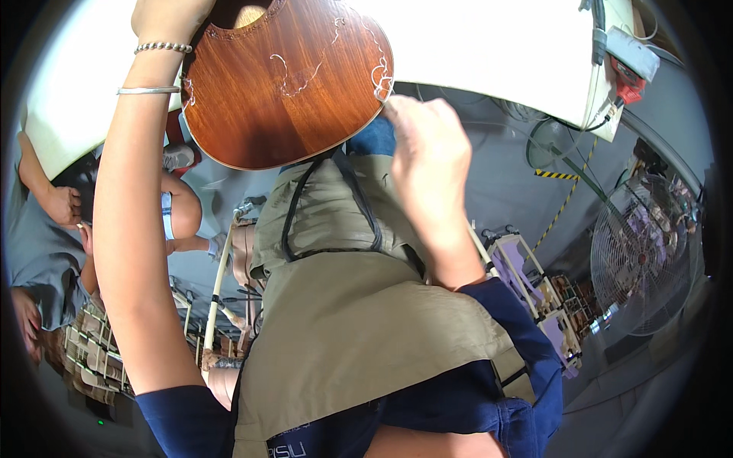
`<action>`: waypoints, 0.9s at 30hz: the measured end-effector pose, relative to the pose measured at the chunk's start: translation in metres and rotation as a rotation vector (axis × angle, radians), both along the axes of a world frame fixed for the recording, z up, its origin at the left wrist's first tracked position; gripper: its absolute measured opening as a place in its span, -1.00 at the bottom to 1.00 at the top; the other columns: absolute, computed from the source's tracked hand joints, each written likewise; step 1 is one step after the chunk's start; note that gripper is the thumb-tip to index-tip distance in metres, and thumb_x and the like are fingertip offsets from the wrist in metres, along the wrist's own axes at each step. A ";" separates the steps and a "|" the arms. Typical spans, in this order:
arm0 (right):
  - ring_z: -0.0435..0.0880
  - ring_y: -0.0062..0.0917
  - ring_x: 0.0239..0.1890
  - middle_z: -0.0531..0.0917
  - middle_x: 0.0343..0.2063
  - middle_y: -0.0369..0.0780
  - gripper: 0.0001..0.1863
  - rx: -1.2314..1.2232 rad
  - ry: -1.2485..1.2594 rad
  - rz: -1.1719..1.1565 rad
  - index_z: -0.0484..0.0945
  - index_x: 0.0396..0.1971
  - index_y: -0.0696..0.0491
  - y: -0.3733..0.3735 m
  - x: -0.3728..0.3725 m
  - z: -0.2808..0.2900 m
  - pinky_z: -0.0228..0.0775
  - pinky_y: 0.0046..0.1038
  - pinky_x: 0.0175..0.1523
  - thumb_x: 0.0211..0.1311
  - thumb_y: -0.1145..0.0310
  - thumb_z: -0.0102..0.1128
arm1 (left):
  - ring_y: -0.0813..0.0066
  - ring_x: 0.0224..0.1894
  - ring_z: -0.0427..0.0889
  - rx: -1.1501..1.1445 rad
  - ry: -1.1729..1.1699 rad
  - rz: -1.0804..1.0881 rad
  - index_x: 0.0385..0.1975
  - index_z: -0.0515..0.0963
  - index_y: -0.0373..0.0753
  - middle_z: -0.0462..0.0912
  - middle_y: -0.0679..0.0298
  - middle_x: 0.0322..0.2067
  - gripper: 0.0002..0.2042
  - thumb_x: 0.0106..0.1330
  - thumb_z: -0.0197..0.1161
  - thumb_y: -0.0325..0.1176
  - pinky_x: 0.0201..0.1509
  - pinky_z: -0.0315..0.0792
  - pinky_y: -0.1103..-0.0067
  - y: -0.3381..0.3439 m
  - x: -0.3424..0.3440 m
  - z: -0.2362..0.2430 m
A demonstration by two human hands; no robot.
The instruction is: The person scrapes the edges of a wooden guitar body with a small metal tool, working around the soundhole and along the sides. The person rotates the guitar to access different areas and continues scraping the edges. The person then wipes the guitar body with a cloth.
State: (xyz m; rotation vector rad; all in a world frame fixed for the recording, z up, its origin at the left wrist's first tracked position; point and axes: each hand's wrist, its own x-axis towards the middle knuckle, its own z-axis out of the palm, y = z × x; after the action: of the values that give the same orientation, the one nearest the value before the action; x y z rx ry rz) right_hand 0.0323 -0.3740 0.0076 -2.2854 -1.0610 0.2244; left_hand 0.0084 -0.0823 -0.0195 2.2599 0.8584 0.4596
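A glossy reddish-brown wooden body of a small guitar or ukulele (259, 91) lies at the top, its rounded lower end sticking out past the table edge toward me. Part of a sound hole shows at its upper end. Thin pale curled shavings (379, 76) cling to its right rim, with more on its face and left side. My left hand (172, 17) is against the body's upper left side; its fingers are cut off by the picture's edge. Just off the right rim, my right hand (431, 141) is closed, slightly blurred, fingertips at the edge. Whatever it holds is hidden.
A white worktable (489, 46) spans the top, with a power adapter and red plug (630, 72) at its right corner. A large fan (645, 252) stands at the right. Another person (53, 229) sits at the left. Racks of pale tubing (527, 282) flank me.
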 end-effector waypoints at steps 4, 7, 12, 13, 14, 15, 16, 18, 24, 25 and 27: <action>0.49 -0.33 -0.42 0.56 -0.51 -0.21 -0.71 0.058 0.074 -0.061 0.57 -0.33 0.10 0.003 -0.034 0.005 0.38 -0.32 -0.31 -0.14 0.68 0.09 | 0.36 0.05 0.60 -0.028 -0.019 0.001 0.29 0.34 -0.29 0.61 0.02 0.04 -0.25 0.18 0.36 0.05 0.14 0.39 0.58 0.000 -0.001 -0.001; 0.51 -0.34 -0.41 0.58 -0.50 -0.20 -0.71 0.068 0.201 0.174 0.60 -0.34 0.11 -0.007 -0.039 0.001 0.40 -0.35 -0.29 -0.12 0.69 0.08 | 0.26 -0.02 0.66 0.056 0.063 0.035 0.29 0.36 -0.15 0.66 0.01 -0.04 -0.25 0.15 0.32 0.15 0.05 0.47 0.51 -0.002 0.001 0.001; 0.65 -0.34 -0.47 0.67 -0.51 -0.17 -0.81 -0.352 1.078 0.099 0.64 -0.24 0.09 -0.044 0.031 0.001 0.52 -0.40 -0.26 0.26 0.30 0.19 | 0.04 -0.17 0.68 0.188 0.089 0.010 0.23 0.42 -0.17 0.66 -0.10 -0.19 -0.29 0.13 0.33 0.12 -0.11 0.53 0.36 -0.003 0.001 0.009; 0.67 -0.35 -0.48 0.68 -0.53 -0.17 -0.76 -0.579 0.914 0.156 0.64 -0.23 0.07 -0.045 0.051 -0.001 0.53 -0.41 -0.26 0.26 0.22 0.21 | 0.03 -0.15 0.67 0.216 0.031 -0.001 0.22 0.43 -0.21 0.65 -0.10 -0.17 -0.28 0.10 0.37 0.09 -0.09 0.53 0.36 -0.002 -0.001 0.008; 0.68 -0.37 -0.49 0.67 -0.55 -0.17 -0.72 -0.826 0.266 0.266 0.64 -0.21 0.05 -0.041 0.062 0.001 0.54 -0.41 -0.27 0.25 0.15 0.24 | 0.03 -0.12 0.66 0.246 -0.025 -0.009 0.20 0.43 -0.24 0.64 -0.11 -0.16 -0.27 0.07 0.40 0.06 -0.07 0.52 0.35 -0.001 -0.004 0.006; 0.68 -0.36 -0.49 0.65 -0.58 -0.17 -0.68 -0.698 0.225 0.216 0.63 -0.21 0.05 -0.036 0.079 0.002 0.52 -0.39 -0.28 0.21 0.11 0.26 | 0.01 -0.11 0.65 0.228 -0.005 0.006 0.20 0.42 -0.28 0.63 -0.11 -0.14 -0.24 0.03 0.44 0.04 -0.05 0.52 0.35 -0.001 -0.004 0.011; 0.68 -0.36 -0.49 0.63 -0.61 -0.17 -0.64 -0.578 0.194 0.170 0.62 -0.21 0.04 -0.022 0.095 0.007 0.50 -0.36 -0.30 0.18 0.07 0.29 | 0.00 -0.09 0.65 0.201 0.020 0.022 0.20 0.41 -0.32 0.62 -0.12 -0.12 -0.21 0.00 0.48 0.02 -0.03 0.52 0.34 -0.003 -0.006 0.015; 0.68 -0.31 -0.42 0.62 -0.53 -0.13 -0.75 -0.605 0.248 0.140 0.56 -0.16 0.04 0.020 0.132 0.018 0.46 -0.33 -0.29 0.30 0.21 0.18 | 0.00 -0.12 0.65 0.240 0.012 -0.042 0.21 0.37 -0.39 0.61 -0.12 -0.12 -0.12 -0.08 0.53 0.05 -0.04 0.53 0.35 -0.003 -0.004 0.028; 0.67 -0.30 -0.42 0.69 -0.41 -0.23 -0.82 -0.169 0.296 0.644 0.60 -0.19 0.02 0.172 0.197 0.004 0.49 -0.41 -0.24 0.29 0.29 0.17 | 0.27 -0.18 0.68 0.272 0.067 -0.003 0.29 0.35 -0.20 0.65 0.09 -0.10 -0.08 -0.11 0.51 0.13 -0.10 0.55 0.49 0.008 -0.015 0.009; 0.67 -0.31 -0.42 0.69 -0.41 -0.23 -0.83 -0.134 0.276 0.737 0.62 -0.22 0.02 0.194 0.199 0.002 0.49 -0.40 -0.25 0.27 0.29 0.19 | 0.28 -0.18 0.68 0.270 0.036 -0.009 0.29 0.35 -0.20 0.65 0.09 -0.11 -0.07 -0.12 0.51 0.13 -0.10 0.55 0.50 0.009 -0.015 0.008; 0.66 -0.32 -0.43 0.70 -0.40 -0.25 -0.85 -0.061 0.243 0.923 0.65 -0.29 0.02 0.231 0.199 0.000 0.50 -0.39 -0.26 0.23 0.30 0.23 | 0.29 -0.16 0.67 0.123 0.097 0.006 0.29 0.34 -0.20 0.64 0.10 -0.10 -0.07 -0.13 0.52 0.10 -0.08 0.54 0.52 0.008 -0.016 0.016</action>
State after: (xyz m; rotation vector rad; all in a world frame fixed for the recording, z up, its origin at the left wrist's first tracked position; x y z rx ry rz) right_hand 0.2317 -0.1429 0.0072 -1.5954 -1.9044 0.8739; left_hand -0.0076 -0.0741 -0.0034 2.4094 0.9075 0.4182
